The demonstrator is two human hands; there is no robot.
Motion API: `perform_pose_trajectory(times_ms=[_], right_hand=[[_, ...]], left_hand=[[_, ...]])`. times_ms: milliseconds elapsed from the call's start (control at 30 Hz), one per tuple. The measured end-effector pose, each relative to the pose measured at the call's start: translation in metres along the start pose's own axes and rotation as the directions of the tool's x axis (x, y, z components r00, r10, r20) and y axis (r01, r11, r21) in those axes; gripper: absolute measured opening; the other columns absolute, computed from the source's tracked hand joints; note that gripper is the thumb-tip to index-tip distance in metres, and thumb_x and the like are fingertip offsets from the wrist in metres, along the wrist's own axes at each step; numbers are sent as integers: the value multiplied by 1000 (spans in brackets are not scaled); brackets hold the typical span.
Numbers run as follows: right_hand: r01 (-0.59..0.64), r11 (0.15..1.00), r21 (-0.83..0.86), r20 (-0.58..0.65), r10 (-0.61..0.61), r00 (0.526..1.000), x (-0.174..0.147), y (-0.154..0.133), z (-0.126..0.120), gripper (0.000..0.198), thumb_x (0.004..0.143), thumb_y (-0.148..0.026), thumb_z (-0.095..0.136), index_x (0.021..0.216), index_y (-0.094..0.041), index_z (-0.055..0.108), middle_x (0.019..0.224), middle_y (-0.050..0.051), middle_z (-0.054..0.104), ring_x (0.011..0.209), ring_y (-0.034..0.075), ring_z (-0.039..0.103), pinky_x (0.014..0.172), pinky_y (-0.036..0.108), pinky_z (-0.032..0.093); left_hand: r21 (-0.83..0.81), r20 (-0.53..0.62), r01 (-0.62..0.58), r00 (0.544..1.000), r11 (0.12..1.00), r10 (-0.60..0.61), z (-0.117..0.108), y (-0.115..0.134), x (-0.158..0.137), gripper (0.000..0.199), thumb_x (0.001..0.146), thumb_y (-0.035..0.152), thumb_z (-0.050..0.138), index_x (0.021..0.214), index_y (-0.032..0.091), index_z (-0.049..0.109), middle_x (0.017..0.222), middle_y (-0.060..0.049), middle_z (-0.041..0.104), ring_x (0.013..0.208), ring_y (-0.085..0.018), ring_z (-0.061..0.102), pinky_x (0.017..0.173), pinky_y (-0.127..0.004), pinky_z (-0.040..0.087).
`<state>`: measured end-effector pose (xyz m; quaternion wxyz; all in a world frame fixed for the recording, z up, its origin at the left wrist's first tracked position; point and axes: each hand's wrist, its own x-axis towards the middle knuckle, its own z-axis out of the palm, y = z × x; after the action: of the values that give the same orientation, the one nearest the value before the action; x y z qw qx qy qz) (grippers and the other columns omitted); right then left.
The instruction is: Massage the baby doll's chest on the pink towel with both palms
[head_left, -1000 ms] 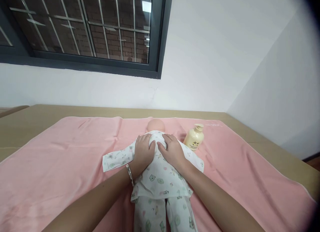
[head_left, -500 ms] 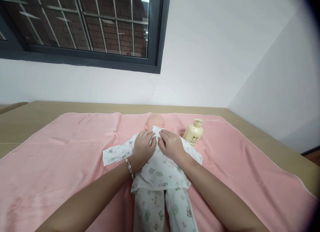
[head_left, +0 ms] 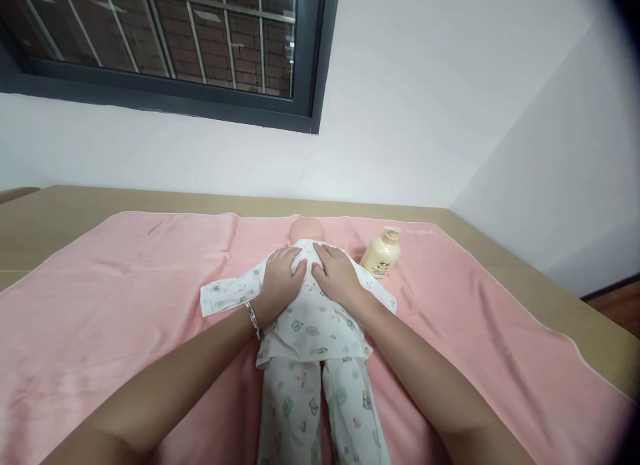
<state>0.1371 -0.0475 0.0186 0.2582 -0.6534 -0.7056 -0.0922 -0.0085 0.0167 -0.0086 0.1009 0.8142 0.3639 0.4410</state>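
A baby doll lies stretched out on a pink blanket, its bare round head at the far end. It wears a white long-sleeved top with small printed figures and matching trousers. My left hand, a silver bangle at its wrist, rests flat on the left side of the top near the shoulder. On the right side my right hand lies the same way, fingers stretched toward the collar. Both are open, thumbs pointing inward with a gap between them. The doll's face is not visible.
A cream pump bottle leans or stands on the blanket just right of the doll's shoulder. Beneath the blanket is a tan tabletop. Behind rise a white wall and a dark-framed window with bars.
My fingers, earlier bent at the collar, now lie flatter over the doll's upper body, thumbs a little further apart. The camera view has tilted slightly downward. Doll and bottle stay put.
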Motion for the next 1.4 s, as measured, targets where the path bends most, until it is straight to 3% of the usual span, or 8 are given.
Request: perform_pose_trajectory(times_ms=[100,200,333,500,733,933,1133,1400], right_hand=[[27,999,-45,-22,-28,999,-6,-1,1,33,94,-28,38,113,-17,63,112,10,67,104,23,60,89,33,42],[-39,997,-73,-51,36,998,-11,-5,1,38,98,-36,34,93,-20,67,104,9,69,99,23,62,81,31,43],[-117,992,-37,-48,115,992,-9,-6,2,41,96,-46,37,115,-19,63,116,10,66,108,25,59,89,35,43],[-43,998,37,24,42,999,0,2,3,46,95,-38,41,135,-16,51,134,12,56,126,25,48,108,40,32],[22,999,28,-24,-21,999,-4,0,3,38,95,-31,40,124,-20,61,129,7,61,122,21,53,100,33,41],[-55,998,-25,-98,53,994,-10,-6,4,33,96,-35,39,103,-24,69,117,4,68,108,20,62,85,28,44],[-197,977,-86,-53,193,980,-11,-12,-2,31,94,-39,41,99,-22,66,97,6,70,86,22,64,71,29,42],[-69,996,47,-2,70,998,-1,-2,1,41,94,-33,40,128,-15,55,125,9,62,119,24,52,104,35,34]], left_hand=[[6,-70,-61,996,998,61,-1,1,-3,15,88,26,51,88,20,64,96,-7,69,97,-22,61,90,-38,47],[63,-92,-62,994,996,67,-3,3,-5,15,88,27,51,83,21,64,91,-7,69,95,-23,60,89,-39,48],[131,-32,-12,999,991,16,-3,5,-4,21,88,27,48,99,18,64,102,-9,69,101,-26,60,92,-42,46],[126,45,4,999,992,-9,-3,5,0,31,90,27,44,115,17,61,118,-11,66,112,-28,57,102,-45,41],[24,-5,-69,998,997,69,-1,2,-1,24,89,23,47,104,20,65,109,-7,69,105,-22,61,97,-38,47],[41,-98,-102,990,994,105,-1,3,-5,15,88,27,51,84,22,64,94,-6,69,95,-21,62,89,-35,49],[128,-53,-37,998,991,44,-5,9,-4,14,88,25,49,89,21,62,92,-8,65,94,-25,57,86,-39,47],[97,95,27,995,995,-37,-3,4,4,28,87,25,46,110,18,61,110,-9,66,104,-27,58,93,-42,44]])
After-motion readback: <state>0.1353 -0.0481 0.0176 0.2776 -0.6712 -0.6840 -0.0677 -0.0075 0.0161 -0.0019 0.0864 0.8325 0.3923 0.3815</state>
